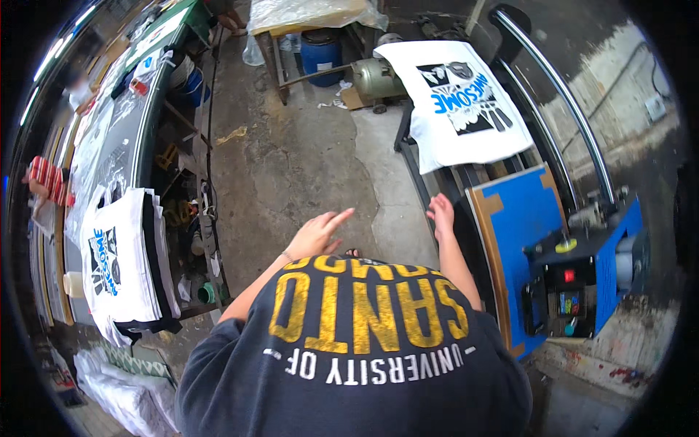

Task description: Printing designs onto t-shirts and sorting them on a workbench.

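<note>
My left hand [318,232] hangs in the air above the concrete floor, fingers stretched out and nothing in it. My right hand [441,215] is also raised with its fingers loosely apart, holding nothing. It is nearest to a white T-shirt [435,138] with a black and blue print, spread on the machine's far station to the right. Closer to me, a blue board with brown corner patches [521,204] belongs to the same machine. Neither hand touches the shirt or the board.
On the left bench [138,146] lies a stack of white and black printed T-shirts [131,288]. The machine's control box [571,284] and chrome rails [561,87] stand right. Ahead are a green air compressor [376,78] and a blue drum [321,58]. Another person [47,180] is far left.
</note>
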Tool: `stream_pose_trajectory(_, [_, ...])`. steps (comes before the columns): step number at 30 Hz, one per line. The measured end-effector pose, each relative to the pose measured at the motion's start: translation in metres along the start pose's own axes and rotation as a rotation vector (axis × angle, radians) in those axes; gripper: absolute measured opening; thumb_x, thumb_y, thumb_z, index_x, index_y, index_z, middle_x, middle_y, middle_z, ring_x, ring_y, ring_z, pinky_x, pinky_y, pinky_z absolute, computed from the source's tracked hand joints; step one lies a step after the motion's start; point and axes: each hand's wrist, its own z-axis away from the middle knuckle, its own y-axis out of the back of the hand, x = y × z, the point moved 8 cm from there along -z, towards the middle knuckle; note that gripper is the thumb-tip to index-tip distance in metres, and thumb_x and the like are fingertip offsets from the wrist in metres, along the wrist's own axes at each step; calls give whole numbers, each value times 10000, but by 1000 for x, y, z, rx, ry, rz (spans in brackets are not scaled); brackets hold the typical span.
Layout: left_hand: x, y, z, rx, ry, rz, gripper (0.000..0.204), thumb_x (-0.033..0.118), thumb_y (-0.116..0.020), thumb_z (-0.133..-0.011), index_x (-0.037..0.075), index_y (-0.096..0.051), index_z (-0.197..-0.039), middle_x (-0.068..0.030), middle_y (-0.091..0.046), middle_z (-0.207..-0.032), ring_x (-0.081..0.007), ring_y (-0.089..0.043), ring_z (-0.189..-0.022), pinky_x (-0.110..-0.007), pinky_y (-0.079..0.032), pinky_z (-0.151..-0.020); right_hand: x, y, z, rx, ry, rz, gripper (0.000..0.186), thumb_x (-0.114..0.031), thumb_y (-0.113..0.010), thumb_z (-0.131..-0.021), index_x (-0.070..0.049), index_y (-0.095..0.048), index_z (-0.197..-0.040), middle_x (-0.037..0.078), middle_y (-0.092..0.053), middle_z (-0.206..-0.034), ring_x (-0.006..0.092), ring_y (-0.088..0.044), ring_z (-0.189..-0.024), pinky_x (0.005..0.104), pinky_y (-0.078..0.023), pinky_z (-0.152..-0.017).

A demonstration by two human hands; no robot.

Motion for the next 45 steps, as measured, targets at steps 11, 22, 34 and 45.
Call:
stream_pose_trajectory(11, [-126,26,27,62,604,177,577,196,-605,-892,190,-374,-1421,-154,-562,-1122,-338,-569,-1028,-403,-467,-878,-50,-63,-117,406,-9,-452,630,-447,-580,-925,54,-472,-1292,179,-534,-1284,264,-568,-1088,399,-428,-956])
stream_pose_trajectory(22, [-241,107,-109,100,629,160,433,264,-619,-880,143,-530,-1287,-133,-604,-1105,-330,-583,-1037,-395,-480,-871,-504,-207,-219,711,1206,-150,525,-368,-567,-955,143,-600,-840,258,-367,-1168,277,-494,-956,374,-434,-865])
stream_pose_trajectory(34, [-269,246,-110,658,777,272,432,242,-606,-914,102,-520,-1314,-120,-604,-1153,-244,-587,-1058,-366,-470,-915,-561,-601,-158,-886,1074,-107,309,-182,-532,-986,45,-564,-1194,75,-633,-1074,115,-569,-939,255,-447,-826])
stream_pose_trajectory(45, [-194,343,244,1264,1042,170,394,314,-576,-947,65,-569,-1252,-43,-635,-1008,-108,-567,-871,-276,-471,-804,-383,-783,139,-1822,282,-81,282,-224,-569,-957,3,-555,-1124,118,-619,-1061,184,-608,-948,324,-484,-832])
